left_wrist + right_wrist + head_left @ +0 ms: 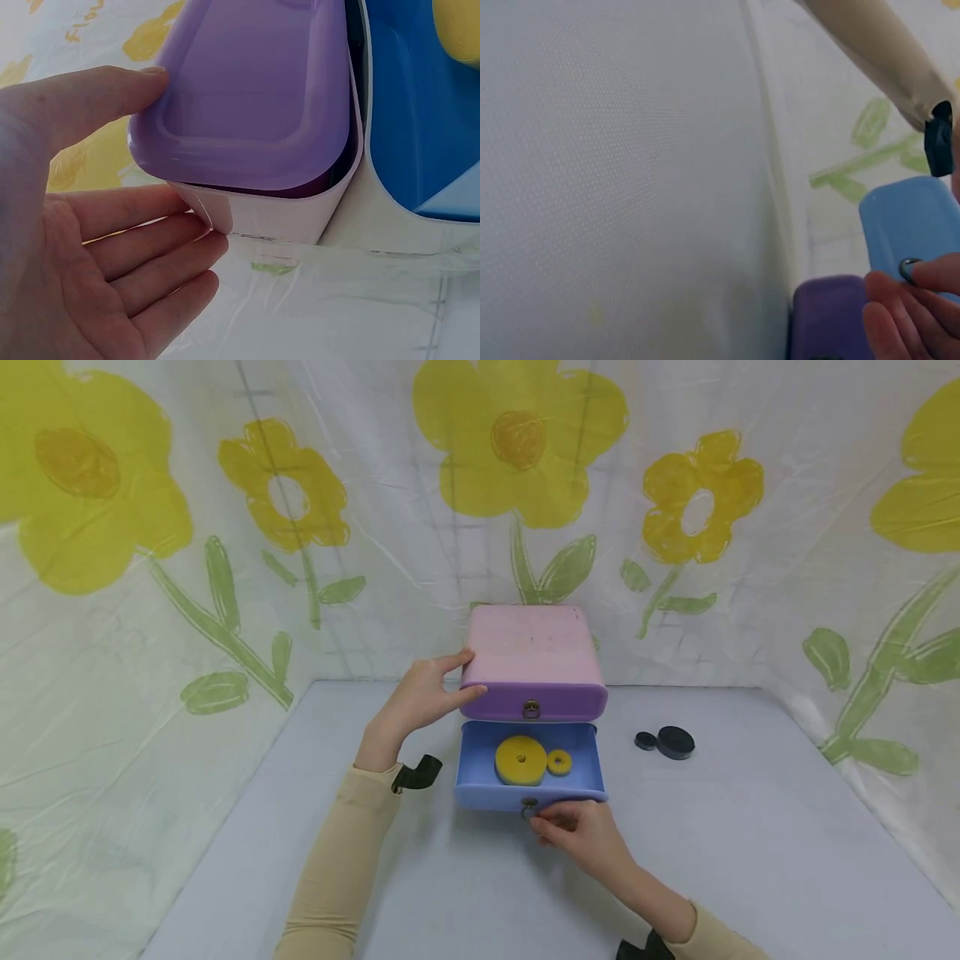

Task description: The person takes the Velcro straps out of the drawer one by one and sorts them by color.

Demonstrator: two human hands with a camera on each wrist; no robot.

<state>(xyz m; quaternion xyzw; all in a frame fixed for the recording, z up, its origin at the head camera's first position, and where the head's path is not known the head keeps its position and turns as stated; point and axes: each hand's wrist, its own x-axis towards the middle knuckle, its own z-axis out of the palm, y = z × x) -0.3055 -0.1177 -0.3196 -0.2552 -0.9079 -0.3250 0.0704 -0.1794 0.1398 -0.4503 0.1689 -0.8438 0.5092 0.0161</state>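
A small pink drawer box stands on the table, with a purple upper drawer pushed almost fully in. Its blue lower drawer is pulled out. Inside lie a large yellow disc with a small centre hole and a smaller yellow ring. My left hand rests on the box's left side, thumb on the purple front and fingers straight along the pink wall. With thumb and fingers, my right hand pinches the metal ring pull on the blue drawer's front.
Right of the box, a large black disc and a small black disc lie side by side on the white table. Behind the table hangs a white curtain with yellow flowers.
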